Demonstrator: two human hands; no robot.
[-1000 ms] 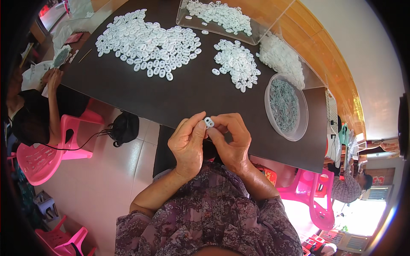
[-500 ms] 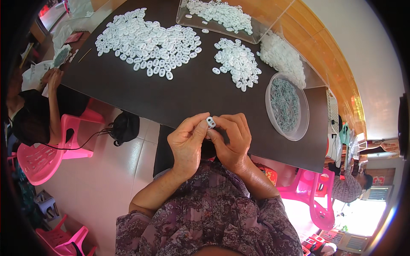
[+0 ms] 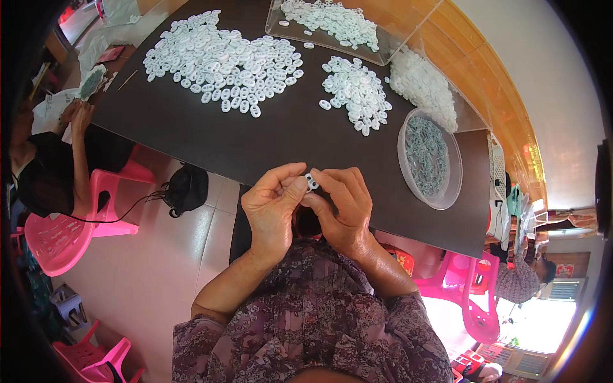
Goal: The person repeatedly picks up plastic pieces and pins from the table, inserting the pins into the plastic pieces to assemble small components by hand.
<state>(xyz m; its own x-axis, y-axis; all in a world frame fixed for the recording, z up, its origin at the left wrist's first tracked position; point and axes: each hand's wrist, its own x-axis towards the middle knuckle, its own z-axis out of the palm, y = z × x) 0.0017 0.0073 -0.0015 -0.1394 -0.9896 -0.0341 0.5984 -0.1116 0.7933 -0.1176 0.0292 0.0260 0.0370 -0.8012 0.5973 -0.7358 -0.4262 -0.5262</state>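
Dark table (image 3: 191, 137) edge: left hand (image 3: 271, 207) & right hand (image 3: 345, 207) both pinch small white ring piece (image 3: 311, 182) (long axis approx. upright).

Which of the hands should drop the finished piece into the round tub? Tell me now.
Right. The right hand is on the same side as the tub; the left hand would have to cross over it. Both pinch the piece.

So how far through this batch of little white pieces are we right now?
Done: hard to count, but a smaller heap of white oval pieces lies apart, and the round clear dish holds pale rings.

In hand: left hand and right hand pinch one small white piece between their fingertips at the table edge.

Left: the big heap and the clear tray are full, so probably most remains.
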